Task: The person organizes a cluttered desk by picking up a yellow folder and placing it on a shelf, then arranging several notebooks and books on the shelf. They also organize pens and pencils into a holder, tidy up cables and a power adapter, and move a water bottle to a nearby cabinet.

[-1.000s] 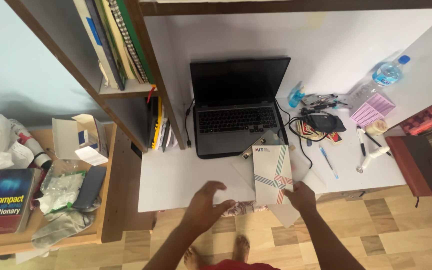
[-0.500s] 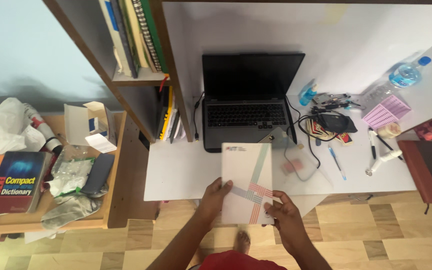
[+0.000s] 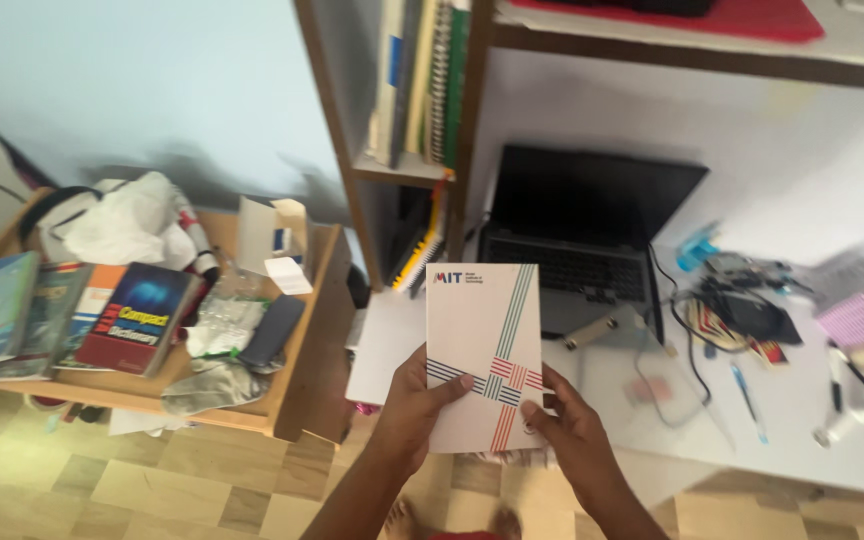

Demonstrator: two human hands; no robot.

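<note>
A white booklet (image 3: 482, 340) with crossing red, green and blue stripes is held upright in front of me, above the desk's front edge. My left hand (image 3: 414, 405) grips its lower left edge, thumb across the cover. Its lower right corner sits in my right hand (image 3: 572, 430). Behind the booklet an open black laptop (image 3: 592, 225) stands on the white desk (image 3: 382, 345).
A wooden shelf unit (image 3: 407, 170) with upright books rises left of the laptop. A low wooden side table (image 3: 297, 390) at the left carries books, a dark dictionary (image 3: 137, 315), plastic bags and a small box. Cables, pens and a small blue bottle (image 3: 697, 247) litter the desk's right side.
The booklet was lifted off the desk; both hands now hold it up closer to me. The view has swung left, showing more of the side table.
</note>
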